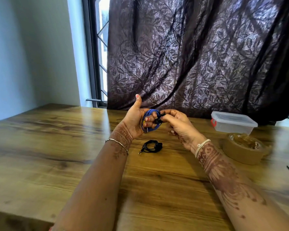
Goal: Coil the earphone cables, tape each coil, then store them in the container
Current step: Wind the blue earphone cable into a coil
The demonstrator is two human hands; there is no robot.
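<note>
I am working with two earphone cables, one roll of tape and one container. My left grip [135, 121] is curling its fingers round the blue earphone cable [150, 112], which is sitting wound in loops about those fingers, thumb sticking straight up, above the worktop [57, 147]. The metal plug [147, 130] of that cable is poking out below my lower fingers. My right grip [178, 125] is pinching the dark earbud end [160, 117] of the same cable between thumb and forefinger, touching the coil at my left fingertips, while its other fingers are folding loosely underneath. The black earphone cable [151, 146] is lying coiled on the worktop just below my two grips, apart from both, its plug pointing left. The roll of tape [244, 153], brown, is lying flat to the right, near my right wrist. Behind it the container [232, 122], clear plastic with a red clasp on its left side, is standing with its lid resting on top; what it is holding I cannot tell. A dark patterned curtain [190, 55] is hanging behind the worktop, covering most of the window [102, 47]. Nothing is lying between my grips and the container.
</note>
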